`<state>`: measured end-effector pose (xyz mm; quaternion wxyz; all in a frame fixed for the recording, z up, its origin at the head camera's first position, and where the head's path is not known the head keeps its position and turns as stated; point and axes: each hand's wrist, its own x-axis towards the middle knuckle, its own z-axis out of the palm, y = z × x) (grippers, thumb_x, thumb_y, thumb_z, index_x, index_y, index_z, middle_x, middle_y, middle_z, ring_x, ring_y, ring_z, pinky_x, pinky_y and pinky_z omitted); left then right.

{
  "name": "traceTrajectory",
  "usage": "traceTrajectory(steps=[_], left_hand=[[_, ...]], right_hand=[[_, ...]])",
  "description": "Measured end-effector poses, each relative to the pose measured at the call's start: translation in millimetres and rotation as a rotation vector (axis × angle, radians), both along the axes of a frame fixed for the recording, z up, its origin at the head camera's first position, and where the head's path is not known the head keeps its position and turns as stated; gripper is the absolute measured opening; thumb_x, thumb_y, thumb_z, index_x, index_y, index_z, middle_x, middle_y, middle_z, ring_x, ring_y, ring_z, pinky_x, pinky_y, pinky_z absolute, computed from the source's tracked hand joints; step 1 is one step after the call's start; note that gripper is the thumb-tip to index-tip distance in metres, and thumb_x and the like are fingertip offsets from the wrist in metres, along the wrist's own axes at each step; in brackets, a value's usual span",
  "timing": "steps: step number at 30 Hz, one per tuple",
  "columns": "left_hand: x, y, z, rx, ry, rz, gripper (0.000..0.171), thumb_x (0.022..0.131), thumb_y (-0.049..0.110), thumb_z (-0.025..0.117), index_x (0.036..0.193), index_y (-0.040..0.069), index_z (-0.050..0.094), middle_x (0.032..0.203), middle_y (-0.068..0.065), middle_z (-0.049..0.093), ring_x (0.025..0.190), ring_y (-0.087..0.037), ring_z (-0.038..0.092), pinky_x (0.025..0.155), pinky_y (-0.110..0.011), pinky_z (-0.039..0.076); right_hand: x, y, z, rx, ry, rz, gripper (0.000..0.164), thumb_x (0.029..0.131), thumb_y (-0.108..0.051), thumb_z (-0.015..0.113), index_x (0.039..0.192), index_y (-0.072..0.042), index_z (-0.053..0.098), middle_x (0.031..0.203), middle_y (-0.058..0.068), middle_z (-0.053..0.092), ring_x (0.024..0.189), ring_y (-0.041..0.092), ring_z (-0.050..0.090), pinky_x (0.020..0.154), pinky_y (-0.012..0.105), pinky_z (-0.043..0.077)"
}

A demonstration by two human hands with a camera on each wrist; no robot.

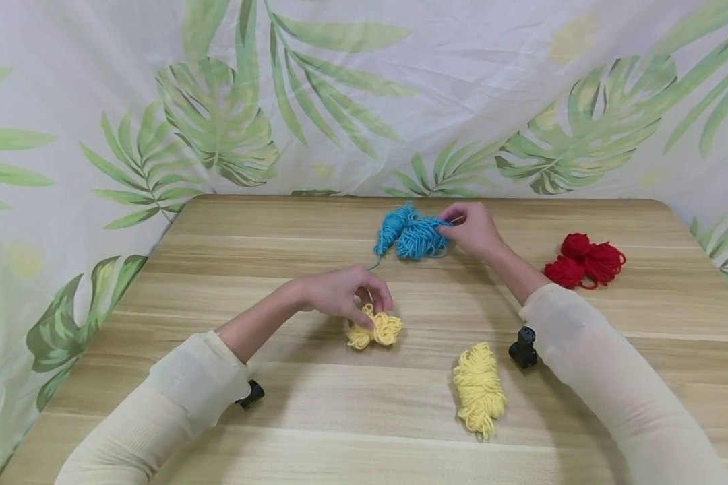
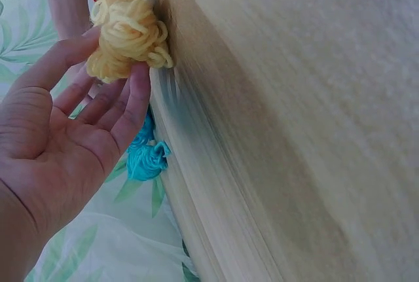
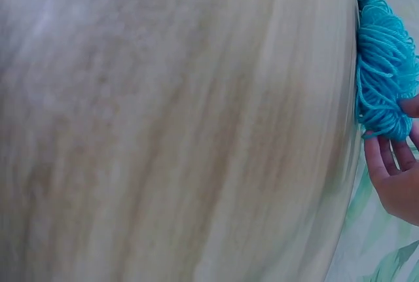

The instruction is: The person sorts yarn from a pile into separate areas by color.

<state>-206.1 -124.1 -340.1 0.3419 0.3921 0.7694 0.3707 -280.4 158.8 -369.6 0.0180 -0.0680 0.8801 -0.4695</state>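
Note:
My left hand (image 1: 338,292) holds a small skein of yellow yarn (image 1: 387,329) between thumb and fingertips, near the middle of the table. In the left wrist view, the thumb and fingers meet the looped yellow yarn (image 2: 127,36) from two sides. Farther back, my right hand (image 1: 476,231) pinches the right end of a blue yarn skein (image 1: 423,240). The right wrist view has the thumb on the blue strands (image 3: 386,53) and the other fingers beneath that end. Left of it, touching, lies another blue yarn bundle (image 1: 392,225), with a loose strand trailing forward.
A larger yellow yarn skein (image 1: 479,389) lies at the front right. Red yarn bundles (image 1: 600,261) sit together beyond my right forearm. The wooden table (image 1: 267,242) ends at the back against a leaf-print cloth (image 1: 352,87). Small black devices (image 1: 524,348) hang under both sleeves.

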Motion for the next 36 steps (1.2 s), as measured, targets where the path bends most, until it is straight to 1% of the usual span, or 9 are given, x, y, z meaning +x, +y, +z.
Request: traceTrajectory(steps=[4,7,10,13,15,20,22,29,36], left_hand=[[-0.4,-0.6,0.0,0.007,0.005,-0.005,0.028,0.086,-0.008,0.078,0.112,-0.006,0.067,0.101,-0.006,0.068,0.096,-0.015,0.063,0.091,-0.032,0.055],[-0.8,-1.4,0.2,0.011,0.017,-0.003,0.027,0.087,-0.009,0.076,0.112,-0.006,0.067,0.101,-0.006,0.068,0.096,-0.015,0.063,0.091,-0.033,0.055],[-0.6,-2.8,0.3,0.010,0.021,0.010,0.027,0.087,-0.009,0.075,0.112,-0.005,0.068,0.101,-0.006,0.067,0.096,-0.014,0.063,0.091,-0.033,0.055],[-0.6,-4.3,-0.2,0.009,0.019,0.030,0.026,0.087,-0.009,0.076,0.112,-0.004,0.068,0.101,-0.006,0.067,0.096,-0.015,0.063,0.091,-0.034,0.055],[-0.2,-5.0,0.4,0.012,0.027,0.037,0.027,0.087,-0.009,0.076,0.112,-0.004,0.068,0.101,-0.006,0.067,0.096,-0.016,0.063,0.092,-0.034,0.055],[1.7,-7.2,3.2,0.019,0.036,0.065,0.027,0.086,-0.010,0.075,0.112,-0.005,0.068,0.101,-0.006,0.068,0.097,-0.017,0.063,0.093,-0.036,0.054],[2.0,-8.5,3.1,0.022,0.040,0.082,0.027,0.086,-0.010,0.075,0.112,-0.005,0.068,0.101,-0.007,0.068,0.097,-0.017,0.063,0.093,-0.036,0.054],[0.8,-14.3,3.3,0.042,0.078,0.129,0.029,0.086,-0.011,0.074,0.114,-0.007,0.068,0.104,-0.008,0.068,0.099,-0.020,0.063,0.093,-0.038,0.054],[0.1,-20.3,2.9,0.062,0.100,0.167,0.030,0.086,-0.011,0.073,0.115,-0.009,0.066,0.104,-0.011,0.068,0.099,-0.022,0.063,0.092,-0.039,0.054]], right_hand=[[1.4,2.1,0.7,0.002,-0.003,0.013,0.024,0.099,-0.008,0.069,0.117,0.007,0.068,0.118,0.024,0.066,0.108,0.035,0.063,0.083,0.031,0.052],[2.5,4.0,0.3,0.015,0.006,0.026,0.025,0.099,-0.009,0.069,0.118,0.007,0.068,0.118,0.024,0.067,0.109,0.036,0.065,0.085,0.034,0.054],[4.1,5.3,0.1,0.024,0.014,0.041,0.028,0.098,-0.009,0.070,0.120,0.008,0.067,0.119,0.025,0.067,0.109,0.038,0.065,0.090,0.039,0.054],[5.9,6.7,0.5,0.031,0.012,0.053,0.031,0.098,-0.011,0.071,0.122,0.008,0.066,0.120,0.026,0.067,0.111,0.039,0.065,0.092,0.041,0.054],[7.2,7.7,1.2,0.031,0.010,0.060,0.033,0.097,-0.011,0.072,0.124,0.008,0.066,0.122,0.026,0.067,0.111,0.039,0.065,0.091,0.040,0.054],[11.6,9.8,4.7,0.024,-0.002,0.067,0.036,0.097,-0.012,0.073,0.126,0.007,0.066,0.125,0.025,0.067,0.113,0.037,0.066,0.083,0.030,0.054],[13.4,10.5,5.9,0.020,-0.010,0.071,0.037,0.096,-0.012,0.073,0.127,0.006,0.066,0.126,0.024,0.067,0.114,0.037,0.065,0.082,0.029,0.054],[18.5,13.6,8.1,0.026,-0.012,0.095,0.040,0.096,-0.012,0.073,0.131,0.005,0.064,0.132,0.023,0.064,0.122,0.038,0.062,0.090,0.042,0.054],[23.4,15.6,9.7,0.039,0.014,0.123,0.042,0.096,-0.012,0.074,0.133,0.005,0.063,0.136,0.023,0.062,0.124,0.040,0.060,0.095,0.050,0.054]])
